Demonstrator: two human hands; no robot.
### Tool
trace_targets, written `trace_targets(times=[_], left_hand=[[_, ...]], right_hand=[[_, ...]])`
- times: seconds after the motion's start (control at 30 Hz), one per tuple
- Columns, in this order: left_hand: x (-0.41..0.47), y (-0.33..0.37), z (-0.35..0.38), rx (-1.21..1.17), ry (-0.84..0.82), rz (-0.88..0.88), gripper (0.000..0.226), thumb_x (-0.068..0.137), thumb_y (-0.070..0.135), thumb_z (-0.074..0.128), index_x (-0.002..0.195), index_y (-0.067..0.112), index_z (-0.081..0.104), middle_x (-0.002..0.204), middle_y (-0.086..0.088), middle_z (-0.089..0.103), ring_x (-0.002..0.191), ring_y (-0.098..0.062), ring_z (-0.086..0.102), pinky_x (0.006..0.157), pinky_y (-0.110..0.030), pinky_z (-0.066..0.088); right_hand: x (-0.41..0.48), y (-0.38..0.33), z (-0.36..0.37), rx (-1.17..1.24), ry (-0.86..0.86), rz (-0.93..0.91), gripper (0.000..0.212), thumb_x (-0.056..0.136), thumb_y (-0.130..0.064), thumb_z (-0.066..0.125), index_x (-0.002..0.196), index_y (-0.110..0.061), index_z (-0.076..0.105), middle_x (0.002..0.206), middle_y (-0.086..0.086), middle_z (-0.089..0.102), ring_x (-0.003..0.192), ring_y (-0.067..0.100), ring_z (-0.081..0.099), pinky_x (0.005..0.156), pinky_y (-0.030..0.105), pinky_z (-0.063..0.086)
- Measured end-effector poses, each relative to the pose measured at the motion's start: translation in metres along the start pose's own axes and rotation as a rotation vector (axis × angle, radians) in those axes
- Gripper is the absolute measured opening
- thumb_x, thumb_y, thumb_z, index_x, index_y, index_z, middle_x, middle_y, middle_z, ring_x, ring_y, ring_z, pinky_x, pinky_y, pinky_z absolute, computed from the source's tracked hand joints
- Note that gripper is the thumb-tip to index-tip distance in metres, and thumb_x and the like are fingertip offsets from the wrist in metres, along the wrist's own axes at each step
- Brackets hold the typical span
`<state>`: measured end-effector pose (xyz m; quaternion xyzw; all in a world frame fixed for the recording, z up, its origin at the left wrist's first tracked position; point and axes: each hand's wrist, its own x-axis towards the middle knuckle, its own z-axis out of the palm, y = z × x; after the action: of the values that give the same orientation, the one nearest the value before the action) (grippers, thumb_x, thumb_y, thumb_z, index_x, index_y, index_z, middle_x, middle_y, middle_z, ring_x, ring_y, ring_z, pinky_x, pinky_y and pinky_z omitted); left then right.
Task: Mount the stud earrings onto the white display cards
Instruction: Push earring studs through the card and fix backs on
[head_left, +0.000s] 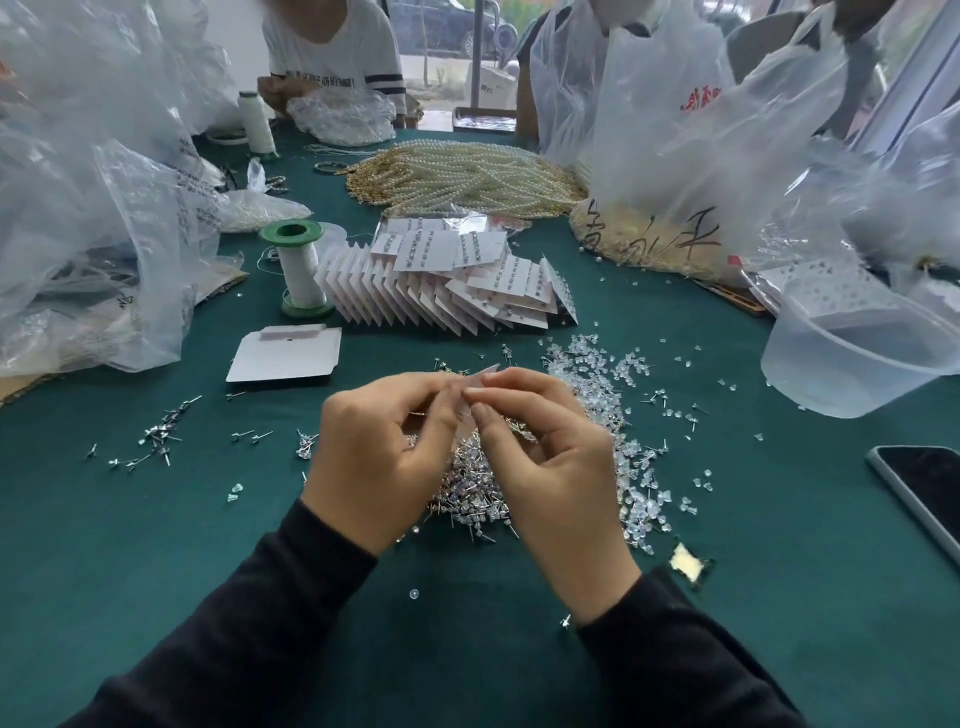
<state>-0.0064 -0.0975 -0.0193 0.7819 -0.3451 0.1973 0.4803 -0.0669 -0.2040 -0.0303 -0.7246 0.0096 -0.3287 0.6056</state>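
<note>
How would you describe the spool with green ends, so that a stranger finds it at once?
On the green table, find the fanned row of white display cards. Left of it stands an upright spool of white thread. Unlike the plain white spool farther back, it has green discs at both ends.

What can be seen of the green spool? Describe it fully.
The spool stands upright on the green cloth, just left of the fanned cards. It looks plastic: round green flanges top and bottom, a hollow core open at the top, white thread wound tightly between. A loose strand trails off to its left. Only the cloth plainly touches it; whether the cards do is unclear.
</note>
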Motion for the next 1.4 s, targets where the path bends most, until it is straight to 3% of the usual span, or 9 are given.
trace_targets(times=[0.17, 0.33, 0.53, 0.73, 0.93, 1.03, 1.2, 1.3, 1.4], left_hand=[[0.002, -0.011, -0.002, -0.073, 0.084, -0.237, 0.011, 0.087, 0.014, 0.058, 0.08, 0.018, 0.066, 0.066, 0.017, 0.059, 0.062, 0.01, 0.056, 0.056, -0.005, 0.041], [0.004, -0.019, -0.003, -0.167, 0.052, -0.329, 0.025, 0.088, 0.017, 0.057, 0.066, 0.029, 0.06, 0.063, 0.014, 0.06, 0.055, 0.006, 0.051, 0.053, -0.006, 0.04], [0.004, -0.025, 0.002, -0.445, 0.029, -0.571, 0.021, 0.077, 0.034, 0.058, 0.06, 0.032, 0.071, 0.056, 0.015, 0.066, 0.056, -0.005, 0.055, 0.063, -0.031, 0.048], [0.003, -0.027, 0.006, -0.49, 0.036, -0.656, 0.039, 0.086, 0.017, 0.056, 0.055, 0.036, 0.071, 0.053, 0.014, 0.066, 0.054, -0.005, 0.058, 0.066, -0.033, 0.05], [-0.001, -0.027, 0.009, -0.451, -0.019, -0.636, 0.033, 0.088, 0.016, 0.057, 0.057, 0.018, 0.069, 0.061, -0.003, 0.061, 0.064, -0.02, 0.051, 0.062, -0.035, 0.043], [-0.003, -0.025, 0.012, -0.384, -0.058, -0.59, 0.029, 0.088, 0.015, 0.056, 0.061, 0.009, 0.064, 0.061, -0.005, 0.056, 0.058, -0.015, 0.045, 0.056, -0.027, 0.038], [-0.007, -0.022, 0.016, -0.27, -0.114, -0.531, 0.029, 0.088, 0.016, 0.057, 0.061, 0.005, 0.063, 0.053, 0.004, 0.05, 0.052, -0.008, 0.039, 0.051, -0.023, 0.034], [-0.008, -0.02, 0.017, -0.263, -0.14, -0.505, 0.028, 0.088, 0.015, 0.056, 0.07, -0.005, 0.063, 0.062, -0.011, 0.054, 0.059, -0.016, 0.043, 0.058, -0.029, 0.036], [-0.009, -0.017, 0.017, -0.229, -0.143, -0.485, 0.026, 0.088, 0.015, 0.056, 0.07, -0.002, 0.064, 0.062, -0.01, 0.056, 0.057, -0.015, 0.045, 0.058, -0.029, 0.038]], right_hand=[[0.013, -0.009, -0.041, -0.009, -0.07, 0.096, 0.019, 0.083, -0.002, 0.064, 0.093, -0.017, 0.069, 0.087, 0.001, 0.071, 0.081, 0.013, 0.067, 0.069, 0.019, 0.053], [0.022, 0.001, -0.128, -0.763, -0.003, 0.166, 0.015, 0.081, -0.005, 0.066, 0.086, -0.018, 0.071, 0.081, -0.004, 0.07, 0.073, 0.006, 0.063, 0.065, 0.003, 0.042], [0.005, 0.01, -0.159, -0.993, -0.134, 0.296, 0.019, 0.072, -0.005, 0.074, 0.068, -0.022, 0.07, 0.074, -0.005, 0.062, 0.066, 0.005, 0.056, 0.063, 0.002, 0.036], [-0.002, 0.02, -0.158, -1.008, -0.139, 0.246, 0.014, 0.072, -0.004, 0.074, 0.066, -0.017, 0.071, 0.076, -0.004, 0.06, 0.066, 0.007, 0.056, 0.064, 0.004, 0.037], [0.0, 0.023, -0.143, -1.018, -0.055, 0.098, 0.017, 0.068, 0.005, 0.07, 0.069, -0.011, 0.065, 0.078, 0.002, 0.064, 0.077, 0.02, 0.058, 0.07, 0.016, 0.033], [0.009, 0.013, -0.133, -0.825, 0.054, 0.148, 0.017, 0.072, 0.0, 0.069, 0.069, -0.016, 0.065, 0.068, -0.006, 0.067, 0.064, 0.006, 0.059, 0.062, 0.007, 0.04], [0.017, -0.019, -0.086, -0.356, -0.028, 0.142, 0.018, 0.074, 0.0, 0.067, 0.071, -0.017, 0.069, 0.068, 0.001, 0.07, 0.059, 0.011, 0.062, 0.054, 0.016, 0.047], [0.018, -0.025, -0.049, -0.355, -0.076, 0.028, 0.014, 0.075, -0.001, 0.069, 0.075, -0.016, 0.069, 0.067, -0.005, 0.068, 0.063, 0.008, 0.062, 0.061, 0.019, 0.051], [0.016, -0.019, -0.023, -0.438, -0.064, -0.086, 0.011, 0.075, -0.001, 0.07, 0.077, -0.012, 0.069, 0.071, -0.007, 0.068, 0.067, 0.006, 0.061, 0.066, 0.019, 0.05]])
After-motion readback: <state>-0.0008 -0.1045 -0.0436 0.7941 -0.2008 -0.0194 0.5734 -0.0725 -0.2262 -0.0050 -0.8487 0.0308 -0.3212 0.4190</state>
